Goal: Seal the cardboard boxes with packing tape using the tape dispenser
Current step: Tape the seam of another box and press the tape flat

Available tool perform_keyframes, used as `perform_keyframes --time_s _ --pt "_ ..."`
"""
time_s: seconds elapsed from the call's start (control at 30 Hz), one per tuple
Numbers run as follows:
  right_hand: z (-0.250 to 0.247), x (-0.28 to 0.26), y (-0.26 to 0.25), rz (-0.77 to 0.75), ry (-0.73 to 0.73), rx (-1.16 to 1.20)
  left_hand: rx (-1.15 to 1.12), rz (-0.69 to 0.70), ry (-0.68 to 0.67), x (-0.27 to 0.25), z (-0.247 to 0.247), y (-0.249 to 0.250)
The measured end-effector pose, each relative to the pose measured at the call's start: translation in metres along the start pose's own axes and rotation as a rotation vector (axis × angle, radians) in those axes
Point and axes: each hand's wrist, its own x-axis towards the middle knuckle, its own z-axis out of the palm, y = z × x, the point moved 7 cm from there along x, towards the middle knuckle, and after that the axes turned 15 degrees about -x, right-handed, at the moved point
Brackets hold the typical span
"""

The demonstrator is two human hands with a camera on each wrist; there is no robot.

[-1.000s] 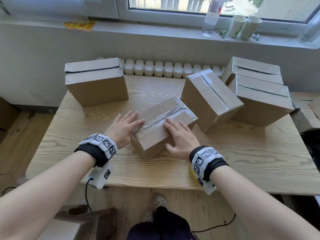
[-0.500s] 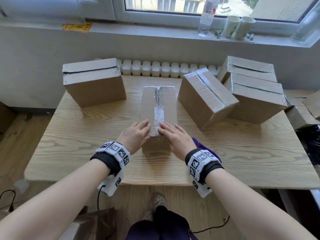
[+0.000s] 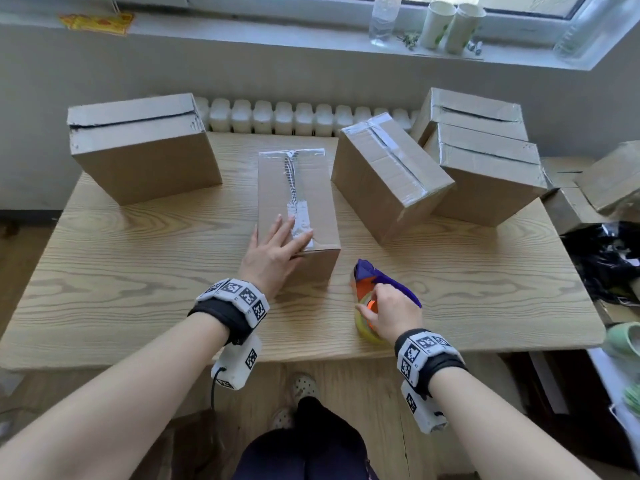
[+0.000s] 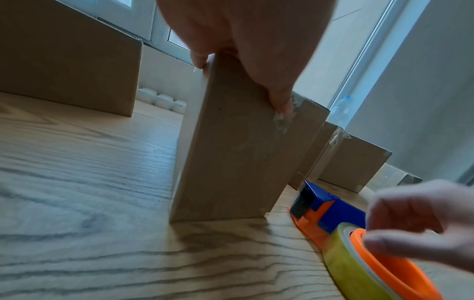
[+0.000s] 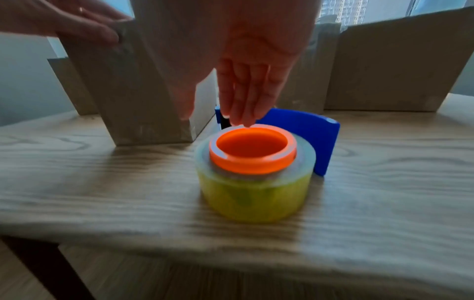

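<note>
A narrow cardboard box [image 3: 298, 206] stands on the wooden table [image 3: 138, 299] between three larger boxes, lengthwise away from the person. A strip of clear tape [image 3: 294, 188] is seen along its top seam, wrinkled in the middle and folded over the far edge. The left hand [image 3: 273, 251] is laid on the near end of the lid, fingers straight and spread, with the thumb over the near left corner; nothing is gripped, the box is only pressed down.

The tape dispenser [image 3: 374, 292] lies on its side on the table just beside the box's near right corner, roll toward the person and blue blade end toward the boxes. The right hand [image 3: 391, 313] is held over it, fingers pointing down and loosely together. In the right wrist view the fingertips [image 5: 241, 119] are at the rim of the orange hub [image 5: 252, 150]; no closed grip is shown.

The box is judged light and fairly stiff, liable to slide on the smooth table unless held down. The dispenser is judged rigid plastic and light; the roll is smooth and could turn, so it is better taken by the blue handle. The toothed blade end should be avoided.
</note>
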Motion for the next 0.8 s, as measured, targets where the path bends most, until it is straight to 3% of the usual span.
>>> perform_keyframes --time_s 0.13,0.37,0.47,0.57,0.8 --pt "0.024 -0.008 -0.003 0.041 -0.181 -0.084 -0.068 0.053 0.028 -0.001 -0.003 -0.007" --pt "0.039 -0.009 -0.01 0.074 -0.27 -0.034 -0.122 -0.01 0.005 -0.004 -0.011 -0.01" --pt "0.029 -0.009 -0.008 0.104 -0.201 0.03 -0.145 -0.089 0.002 0.0 -0.011 -0.009" --pt "0.011 -0.007 0.0 0.122 -0.116 0.169 -0.171 -0.076 0.0 0.003 -0.012 -0.007" --pt "-0.055 0.001 0.02 0.132 0.114 0.615 -0.052 -0.075 -0.211 0.002 -0.013 -0.01"
